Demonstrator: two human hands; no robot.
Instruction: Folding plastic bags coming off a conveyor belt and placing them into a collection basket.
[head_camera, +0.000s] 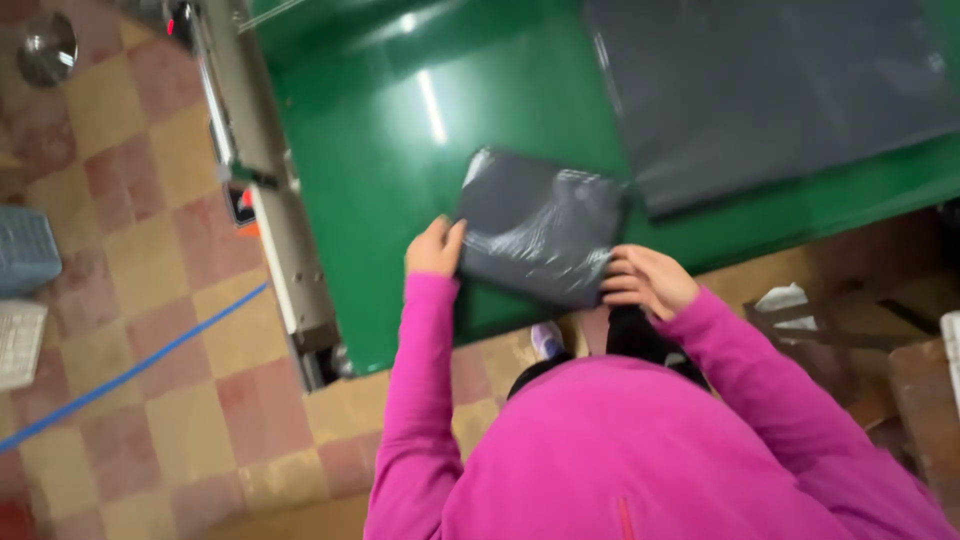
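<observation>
— What do we have in front of us, biggest first?

— The glossy green bench (400, 150) fills the upper middle of the frame. On it at upper right lies a broad flat sheet of dark grey plastic (770, 90). Below that, near the bench's lower edge at centre frame, sits the dark grey plastic-wrapped flat packet (540, 238).

— How does the packet lie to our hands?

— Directly between them. Its long axis runs roughly left to right across the frame, tilted slightly, lower on the right. Our left hand (434, 250) touches the packet's left edge, fingers curled narrow against it. Our right hand (648, 280) presses on its lower right corner, fingers bent and close together. Neither hand is nearer; both touch it.

— Anything beside us?

— A chequered tan-and-red tiled floor (150, 330) at left, crossed by a blue line (130, 372).
</observation>
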